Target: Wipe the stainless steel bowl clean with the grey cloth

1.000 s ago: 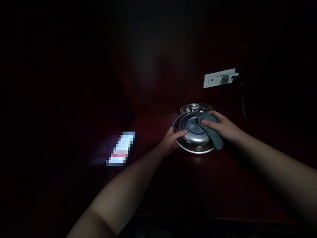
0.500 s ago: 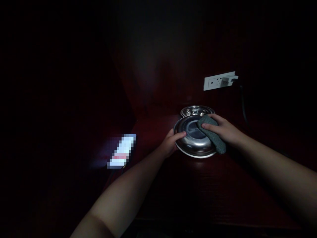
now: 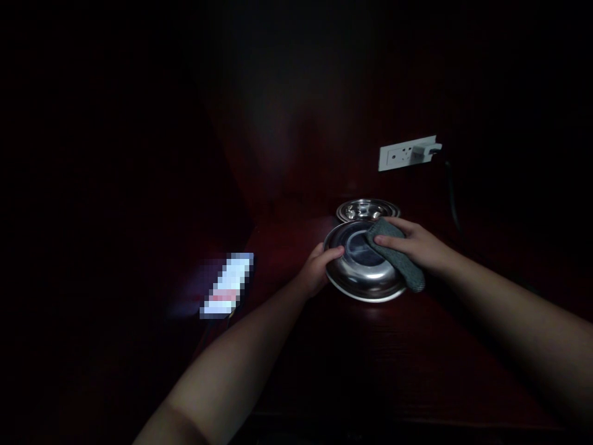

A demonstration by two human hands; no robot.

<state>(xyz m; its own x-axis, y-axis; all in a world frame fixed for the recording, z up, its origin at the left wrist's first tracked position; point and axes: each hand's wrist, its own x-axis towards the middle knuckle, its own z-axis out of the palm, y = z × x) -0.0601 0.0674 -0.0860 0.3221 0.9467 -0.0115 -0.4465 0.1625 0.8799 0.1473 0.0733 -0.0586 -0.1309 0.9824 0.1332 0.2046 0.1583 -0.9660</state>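
A shiny metal bowl (image 3: 370, 272) is held bottom-up and tilted toward me over the dark red table. My left hand (image 3: 319, 267) grips its left rim, thumb on the outer side and fingers hidden underneath. Folded over the bowl's right side is a grey-green cloth (image 3: 396, 253). My right hand (image 3: 414, 244) is closed on that cloth, its thumb pressing it against the bowl. Just behind stand more shiny metal dishes (image 3: 365, 209), seemingly stacked, partly covered by the held bowl.
A white wall socket (image 3: 398, 156) with a plugged-in adapter is on the back wall, and a dark cable (image 3: 452, 194) hangs from it. At the left table edge, a lit, blurred-out screen (image 3: 228, 285) glows. Most of the surroundings are dark.
The bowl appears slightly lower in view, with both hands still on it. The cloth has hardly shifted on the bowl. The view itself has moved a little.
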